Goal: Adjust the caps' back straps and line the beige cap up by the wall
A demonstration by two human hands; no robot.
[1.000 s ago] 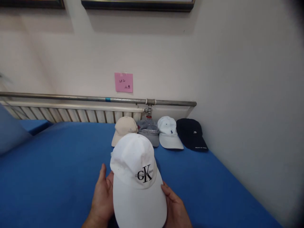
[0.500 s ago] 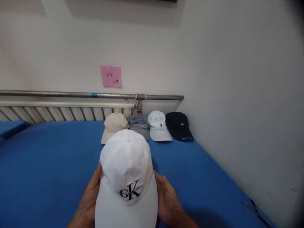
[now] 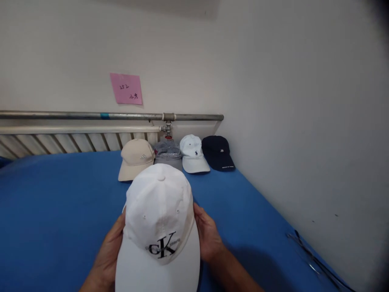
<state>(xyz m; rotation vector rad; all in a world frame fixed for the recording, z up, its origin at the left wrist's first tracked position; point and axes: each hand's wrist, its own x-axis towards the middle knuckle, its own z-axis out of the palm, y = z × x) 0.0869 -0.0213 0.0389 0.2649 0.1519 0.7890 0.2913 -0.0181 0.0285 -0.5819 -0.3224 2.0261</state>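
Observation:
A white baseball cap [image 3: 161, 202] with black "CK" lettering is held up close to the camera, its brim toward me and running off the bottom edge. My left hand [image 3: 111, 247] grips its left side, and my right hand [image 3: 208, 233] grips its right side. Both thumbs show along the cap's edges, while most of the other fingers are hidden behind or under it. Beyond it, a beige cap [image 3: 136, 156], a grey cap [image 3: 168, 152], a pale blue cap [image 3: 193, 152] and a black cap [image 3: 218, 152] sit in a row.
The blue-covered surface [image 3: 60, 202] reaches to a white radiator [image 3: 75, 142] and a metal pipe [image 3: 133, 116]. A pink note [image 3: 127, 89] sticks to the wall. Eyeglasses or cables, unclear which, form a dark thin item [image 3: 316, 259] at the right edge against the wall.
The view has shifted, so the wall, note and row of caps appear further left and higher. Both hands still hold the white cap in front of me.

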